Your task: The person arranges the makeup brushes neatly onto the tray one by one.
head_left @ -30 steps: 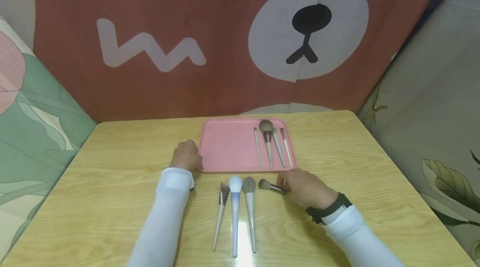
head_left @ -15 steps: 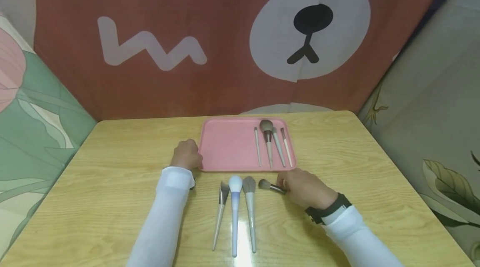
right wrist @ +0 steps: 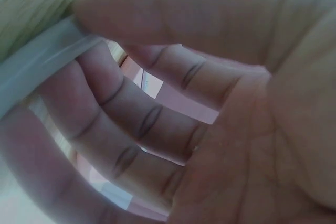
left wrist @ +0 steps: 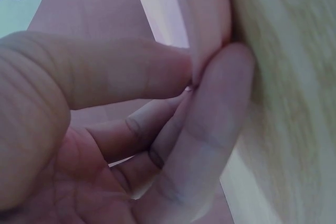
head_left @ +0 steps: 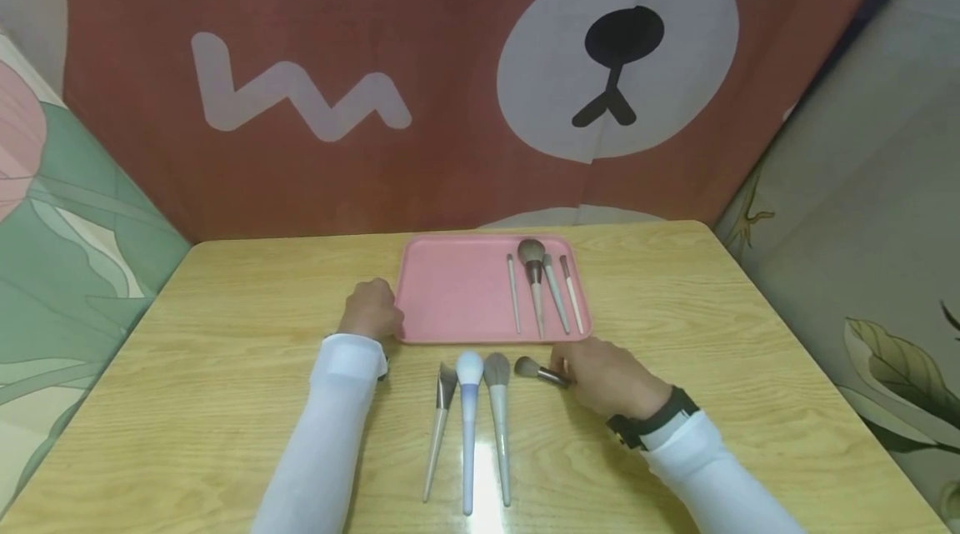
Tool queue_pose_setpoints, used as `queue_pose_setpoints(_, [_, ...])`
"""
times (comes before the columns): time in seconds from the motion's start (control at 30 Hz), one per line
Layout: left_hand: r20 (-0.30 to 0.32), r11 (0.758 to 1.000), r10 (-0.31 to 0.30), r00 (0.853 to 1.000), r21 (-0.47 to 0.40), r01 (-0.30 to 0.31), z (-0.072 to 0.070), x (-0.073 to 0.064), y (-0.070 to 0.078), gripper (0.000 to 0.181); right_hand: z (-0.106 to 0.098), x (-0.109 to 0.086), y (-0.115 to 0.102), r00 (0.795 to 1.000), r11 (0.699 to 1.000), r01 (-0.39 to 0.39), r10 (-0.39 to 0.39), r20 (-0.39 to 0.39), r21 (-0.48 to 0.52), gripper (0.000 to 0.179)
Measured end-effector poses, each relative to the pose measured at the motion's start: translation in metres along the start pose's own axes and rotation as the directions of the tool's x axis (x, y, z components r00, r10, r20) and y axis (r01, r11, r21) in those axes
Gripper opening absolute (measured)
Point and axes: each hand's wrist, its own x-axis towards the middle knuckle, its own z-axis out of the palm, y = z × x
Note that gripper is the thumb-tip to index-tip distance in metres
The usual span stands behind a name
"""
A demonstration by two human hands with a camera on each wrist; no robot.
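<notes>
"So, call that pink tray (head_left: 453, 288) a clock face, twelve at its far edge. Where's the right hand (head_left: 609, 376)?"

"About four o'clock, just outside the near rim. It's pinching a dark-ferruled makeup brush (head_left: 543, 373) — thumb on one side of the pale handle (right wrist: 47, 59), fingers curled in from the other. Bristles point out of the hand toward ten, just off the tray."

"And the left hand (head_left: 371, 311)?"

"Nearly nine o'clock. Thumb and a finger have the tray's edge (left wrist: 207, 14) nipped between them."

"What's lying on the tray itself?"

"Four brushes, all around three o'clock, heads toward twelve: a slender brush (head_left: 513, 294), a big fluffy brush (head_left: 535, 280), a grey-handled brush (head_left: 557, 294) and a white-handled brush (head_left: 573, 294) nearest the right-hand rim."

"I see more at six, on the wooden table (head_left: 187, 434)."

"Three, side by side — a slant-headed brush (head_left: 441, 415), a lavender-handled brush (head_left: 468, 434) with a pale head, then a grey-bristled brush (head_left: 500, 421). That last one lies nearest the brush in the hand."

"Fun backdrop (head_left: 300, 184), that bear's muzzle up at one o'clock."
</notes>
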Motion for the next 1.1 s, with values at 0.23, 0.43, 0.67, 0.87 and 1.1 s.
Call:
queue_pose_setpoints(0.23, [0.014, 1.0, 0.011, 1.0, -0.008, -0.011, -0.0011, 0.0005, 0.0001, 0.027, 0.0006, 0.0002, 0.0, 1.0, 1.0, 0.005, -0.005, -0.011, 0.003, 0.026])
queue_pose_setpoints(0.43, [0.018, 1.0, 0.002, 1.0, -0.005, -0.002, -0.0009, -0.0003, 0.0011, 0.024, 0.0003, 0.0001, -0.0005, 1.0, 1.0, -0.001, 0.001, -0.006, 0.015, 0.027])
queue_pose_setpoints(0.67, [0.024, 1.0, -0.013, 1.0, -0.005, 0.013, -0.0013, -0.0023, 0.004, 0.011, 0.0001, -0.0001, 0.0, 1.0, 1.0, -0.003, 0.003, -0.006, 0.015, 0.026])
queue_pose_setpoints(0.87, [0.025, 1.0, -0.003, 1.0, -0.007, 0.003, -0.0027, -0.0046, 0.0058, 0.01, 0.0005, -0.0001, 0.0017, 1.0, 1.0, 0.003, -0.002, -0.01, 0.018, 0.026])
queue_pose_setpoints(1.1, [0.024, 1.0, -0.002, 1.0, -0.009, 0.002, -0.0012, -0.0039, 0.0025, 0.009, 0.0011, -0.0001, 0.0013, 1.0, 1.0, 0.014, -0.014, -0.012, 0.013, 0.025])
